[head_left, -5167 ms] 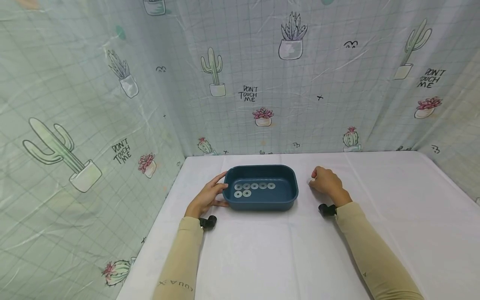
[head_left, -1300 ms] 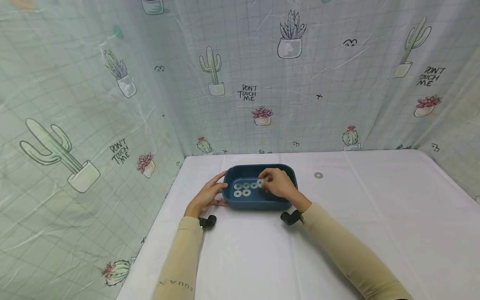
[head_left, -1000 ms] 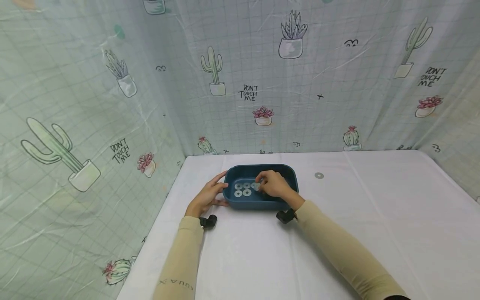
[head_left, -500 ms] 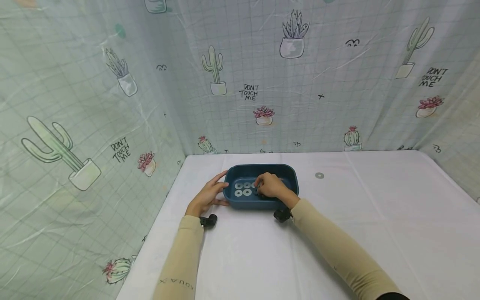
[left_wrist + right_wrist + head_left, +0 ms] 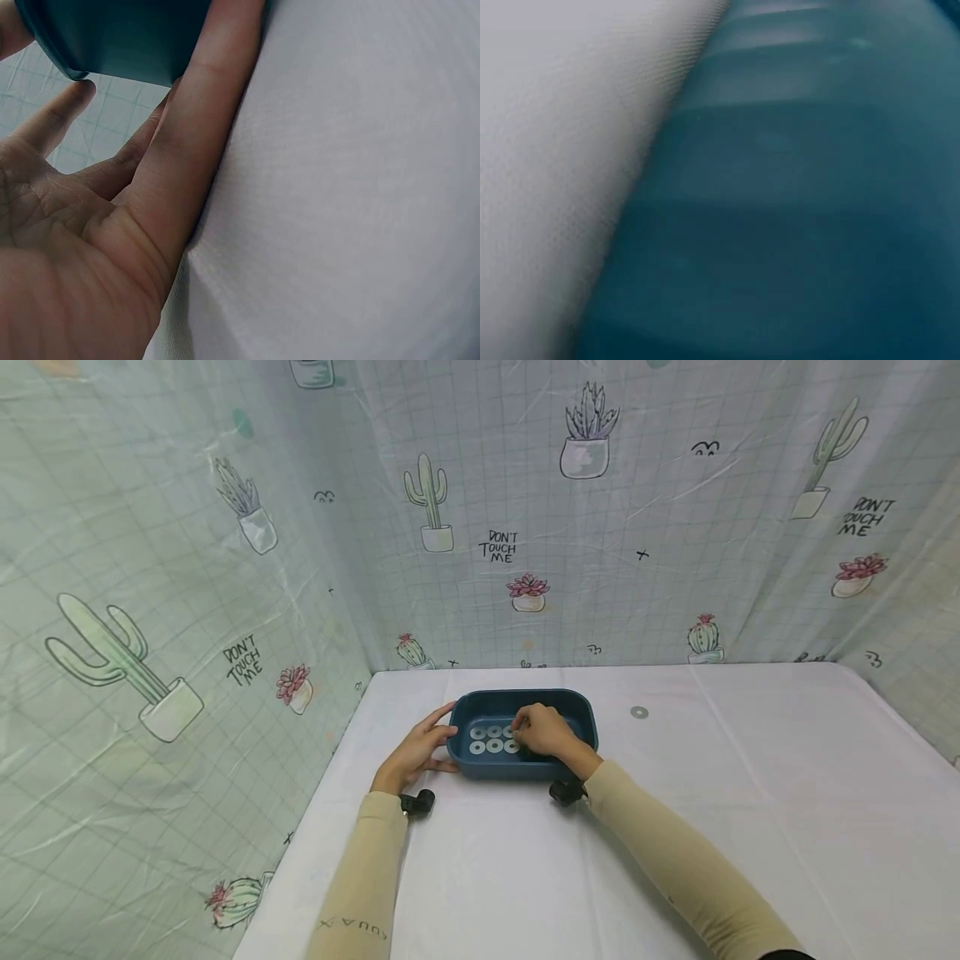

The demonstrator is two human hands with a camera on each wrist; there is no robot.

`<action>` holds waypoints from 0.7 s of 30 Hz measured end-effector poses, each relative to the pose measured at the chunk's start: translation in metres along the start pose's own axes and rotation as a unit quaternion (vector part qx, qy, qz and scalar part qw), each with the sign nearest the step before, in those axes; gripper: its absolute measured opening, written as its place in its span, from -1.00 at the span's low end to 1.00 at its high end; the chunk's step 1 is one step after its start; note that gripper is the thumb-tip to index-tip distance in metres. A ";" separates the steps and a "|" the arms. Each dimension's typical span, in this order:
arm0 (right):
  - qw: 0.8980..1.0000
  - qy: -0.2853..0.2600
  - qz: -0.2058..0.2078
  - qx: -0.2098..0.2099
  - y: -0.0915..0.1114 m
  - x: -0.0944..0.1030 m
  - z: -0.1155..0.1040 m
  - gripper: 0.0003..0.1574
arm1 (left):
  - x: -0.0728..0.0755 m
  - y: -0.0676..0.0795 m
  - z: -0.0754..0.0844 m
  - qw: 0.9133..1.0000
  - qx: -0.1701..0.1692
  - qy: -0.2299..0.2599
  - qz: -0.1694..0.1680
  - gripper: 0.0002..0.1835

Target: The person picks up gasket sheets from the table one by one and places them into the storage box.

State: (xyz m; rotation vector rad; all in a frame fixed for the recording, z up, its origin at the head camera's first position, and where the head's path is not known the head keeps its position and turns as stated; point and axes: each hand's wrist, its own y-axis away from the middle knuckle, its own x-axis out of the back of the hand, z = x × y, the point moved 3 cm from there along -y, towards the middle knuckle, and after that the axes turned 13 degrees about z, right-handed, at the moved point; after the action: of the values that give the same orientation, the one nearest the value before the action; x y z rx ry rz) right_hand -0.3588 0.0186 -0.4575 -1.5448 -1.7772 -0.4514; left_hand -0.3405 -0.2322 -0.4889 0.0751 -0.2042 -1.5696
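Note:
My left hand [image 5: 414, 756] holds the left end of a dark teal tray [image 5: 517, 771], thumb over the rim and fingers spread along the outside. In the left wrist view, that hand's fingers [image 5: 195, 127] lie against the tray wall [image 5: 127, 45]. Inside the tray, flat grey washers [image 5: 473, 733] lie in two rows. My right hand [image 5: 547, 732] reaches in with bent fingers, right beside the third washer [image 5: 508, 747] of the front row. Its fingertips are hidden, so I cannot tell if they pinch it. The hand covers the back row's right part.
Another washer [image 5: 633, 712] lies on the white tablecloth [image 5: 510, 877] right of the tray. A cactus-print curtain [image 5: 480, 627] hangs behind and at the left. The tray's outer wall [image 5: 780, 172] fills most of the right wrist view.
My right hand has gone from the table at the right into the tray, uncovering the loose washer there. A third washer now shows in the front row. The left hand stays put.

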 end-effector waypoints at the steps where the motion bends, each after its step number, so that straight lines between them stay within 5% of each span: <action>1: 1.000 -0.015 0.007 0.006 0.000 0.003 0.000 -0.82 | 0.000 0.000 0.000 1.000 0.000 0.000 0.000 -0.36; 11: 0.985 -0.126 0.113 0.037 0.002 0.066 0.016 -0.78 | 0.001 0.000 0.001 1.000 -0.001 -0.001 -0.001 -0.36; 17: 0.976 -0.113 0.185 -0.010 0.005 0.103 0.053 -0.73 | 0.001 0.001 0.000 1.000 -0.001 -0.004 0.001 -0.37; 21: 0.975 -0.085 0.193 -0.072 0.009 0.118 0.089 -0.68 | 0.000 0.001 0.000 1.000 -0.002 -0.006 0.000 -0.37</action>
State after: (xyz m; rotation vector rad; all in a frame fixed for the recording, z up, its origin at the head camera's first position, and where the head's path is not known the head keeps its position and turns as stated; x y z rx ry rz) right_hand -0.3782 0.1634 -0.4351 -2.0305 -1.5372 -0.2671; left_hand -0.3400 -0.2326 -0.4890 0.0626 -0.2114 -1.5714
